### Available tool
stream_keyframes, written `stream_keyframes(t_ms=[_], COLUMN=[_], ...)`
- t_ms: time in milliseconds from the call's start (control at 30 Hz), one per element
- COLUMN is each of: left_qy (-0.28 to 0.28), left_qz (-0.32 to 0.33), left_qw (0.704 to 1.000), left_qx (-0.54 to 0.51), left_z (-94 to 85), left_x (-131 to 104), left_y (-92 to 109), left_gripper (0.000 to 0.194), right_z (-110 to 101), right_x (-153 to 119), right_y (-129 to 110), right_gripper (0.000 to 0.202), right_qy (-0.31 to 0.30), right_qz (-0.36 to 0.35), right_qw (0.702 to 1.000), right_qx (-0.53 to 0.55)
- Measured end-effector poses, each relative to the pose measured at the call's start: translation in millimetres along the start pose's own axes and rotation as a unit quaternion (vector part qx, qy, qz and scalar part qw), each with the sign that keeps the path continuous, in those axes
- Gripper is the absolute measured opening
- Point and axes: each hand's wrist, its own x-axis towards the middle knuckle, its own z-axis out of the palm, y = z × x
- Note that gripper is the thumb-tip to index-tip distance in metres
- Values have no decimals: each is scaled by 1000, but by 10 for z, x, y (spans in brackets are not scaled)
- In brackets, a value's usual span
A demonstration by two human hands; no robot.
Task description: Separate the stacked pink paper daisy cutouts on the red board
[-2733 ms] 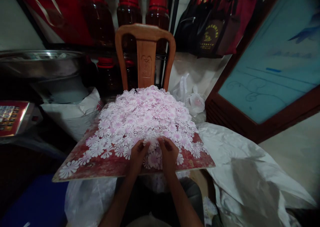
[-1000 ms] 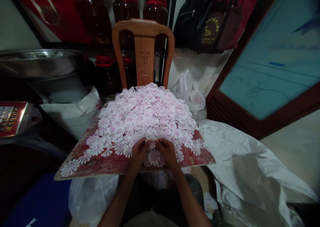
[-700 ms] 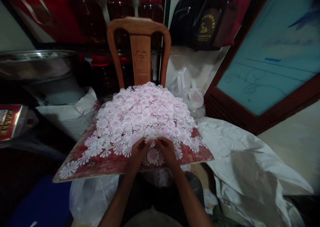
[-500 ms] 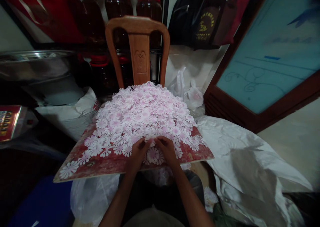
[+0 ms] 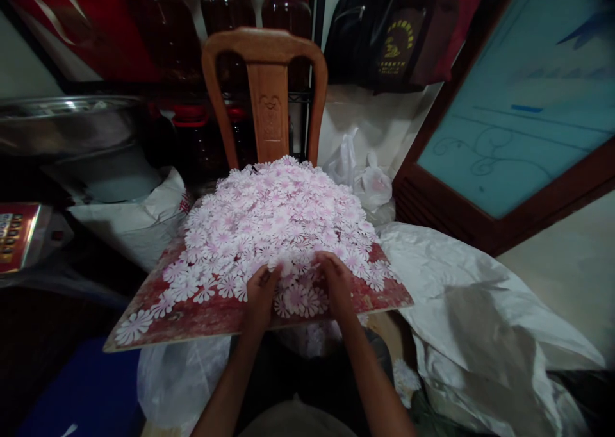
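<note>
A broad heap of white and pale pink flower cutouts (image 5: 283,213) covers much of a worn red board (image 5: 206,315). Over the heap's near side, my left hand (image 5: 262,289) pinches a blurred flower cutout (image 5: 288,264) between thumb and fingers. To its right, apart from it, my right hand (image 5: 335,280) has its fingers bent toward the flowers; blur hides whether its fingertips hold anything. A small cluster of cutouts (image 5: 300,299) lies between my wrists at the board's near edge.
Behind the board stands a wooden chair (image 5: 269,104). White sacking (image 5: 461,296) spreads at the right, near a framed glass panel (image 5: 519,104). A metal basin (image 5: 67,126) is at the left, and a clear plastic bag (image 5: 177,373) hangs below the board.
My hands have moved apart: the right one went right and slightly up, the left one slightly left. The cutout between them now stays by my left fingers.
</note>
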Motion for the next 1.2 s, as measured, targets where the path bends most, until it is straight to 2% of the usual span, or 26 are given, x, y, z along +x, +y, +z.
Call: stream_keyframes(t_ms=[100, 200, 300, 367, 500, 533, 600, 700, 767, 900, 933, 1000, 1100, 1200], left_qy=[12, 4, -4, -11, -15, -18, -29, -35, -24, 2, 2, 4, 7, 13], left_qz=[1, 6, 7, 9, 11, 9, 4, -2, 8, 53, 55, 49, 40, 34], left_qw=[1000, 1000, 1000, 1000, 1000, 1000, 1000, 999, 999, 995, 995, 996, 998, 998], left_qx=[-22, -17, -3, -2, -7, -8, -10, -3, 22, 80, 82, 75, 58, 50], left_z=[-7, -7, -2, 1, -7, -13, -26, -36, -28, -1, 1, -4, -23, -35], left_x=[12, 24, 28, 29, 35, 37, 40, 44, 48, 66, 73, 87, 99, 102], left_y=[-18, -30, -26, -25, -41, -47, -58, -69, -73, -84, -88, -98, -104, -97], left_gripper=[45, 43, 43, 43, 41, 40, 40, 40, 40, 42, 43, 40, 32, 27], right_z=[-200, -326, -292, -198, -6, 23, 49, 34, 20, 74, 105, 170, 243, 267], right_x=[120, 193, 223, 261, 410, 451, 515, 535, 475, 189, 104, -45, -171, -190], right_y=[-88, -117, -109, -83, 27, 56, 90, 53, -16, -92, -78, -11, 125, 221], right_gripper=[25, 23, 21, 18, 15, 14, 5, 8, 10, 13, 14, 13, 14, 17], right_qy=[52, 15, -37, -61, -98, -105, -109, -95, -74, 3, 10, 0, -54, -85], right_qz=[-41, -80, -149, -202, -279, -288, -301, -312, -317, -323, -334, -381, -428, -414], right_qw=[997, 990, 961, 922, 799, 777, 758, 755, 765, 843, 849, 826, 786, 797], right_qx=[-36, -114, -228, -324, -524, -549, -568, -569, -555, -430, -410, -416, -443, -431])
